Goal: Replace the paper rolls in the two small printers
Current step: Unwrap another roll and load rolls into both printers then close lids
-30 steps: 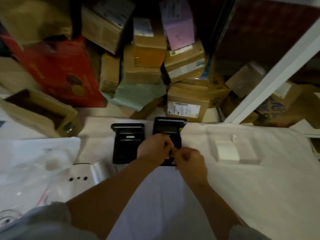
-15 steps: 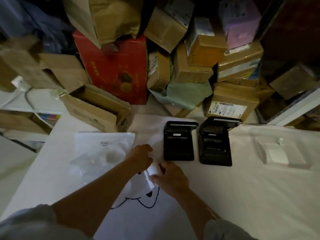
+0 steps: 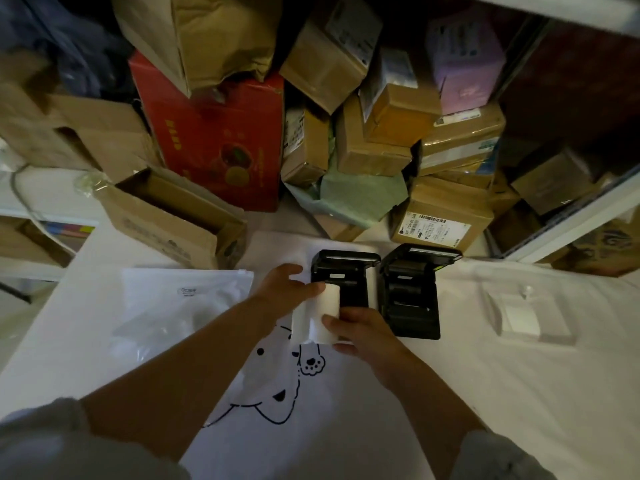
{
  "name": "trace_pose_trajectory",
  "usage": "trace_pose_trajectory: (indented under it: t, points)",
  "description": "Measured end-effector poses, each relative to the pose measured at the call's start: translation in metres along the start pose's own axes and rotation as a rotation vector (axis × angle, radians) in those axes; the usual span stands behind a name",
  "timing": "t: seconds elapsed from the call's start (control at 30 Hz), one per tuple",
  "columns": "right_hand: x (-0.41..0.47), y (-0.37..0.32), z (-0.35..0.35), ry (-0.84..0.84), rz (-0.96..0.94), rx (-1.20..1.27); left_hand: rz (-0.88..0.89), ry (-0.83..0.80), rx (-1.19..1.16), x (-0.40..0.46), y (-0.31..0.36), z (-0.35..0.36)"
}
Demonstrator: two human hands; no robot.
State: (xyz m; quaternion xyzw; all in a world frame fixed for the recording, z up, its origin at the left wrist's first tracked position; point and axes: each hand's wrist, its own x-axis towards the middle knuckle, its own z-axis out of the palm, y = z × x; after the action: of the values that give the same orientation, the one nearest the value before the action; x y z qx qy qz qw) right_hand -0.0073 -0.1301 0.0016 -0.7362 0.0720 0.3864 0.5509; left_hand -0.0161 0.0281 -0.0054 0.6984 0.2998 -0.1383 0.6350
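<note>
While both hands [image 3: 287, 292] [image 3: 360, 329] hold a paper roll [image 3: 320, 313], two open printers [image 3: 343, 282] [image 3: 414, 296] stand just beyond.

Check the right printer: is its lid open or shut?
Open. The right printer's lid stands raised at the back, exposing the paper bay; whether a roll sits inside is unclear.

Person, two bare forearms. Left sleeve [image 3: 52, 441]: grey fabric, short, ending above the elbow. Right sleeve [image 3: 498, 455]: same grey fabric, likewise short. Left hand [image 3: 282, 289] and right hand [image 3: 360, 327]: bare, ungloved.
</note>
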Motion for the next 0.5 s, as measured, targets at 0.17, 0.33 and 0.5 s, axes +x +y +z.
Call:
trace_pose_trajectory:
  t: [0.17, 0.33, 0.5]
  points:
    - [0.003, 0.004, -0.014, -0.058, -0.022, 0.118, -0.110, -0.181, -0.019, -0.004, 0.002, -0.005]
    - [0.010, 0.008, -0.016, 0.021, -0.052, 0.096, 0.005, -0.216, 0.047, -0.008, 0.003, 0.008]
    - [0.018, 0.001, -0.021, 0.209, -0.153, -0.200, 0.164, -0.172, 0.236, -0.002, 0.012, 0.016]
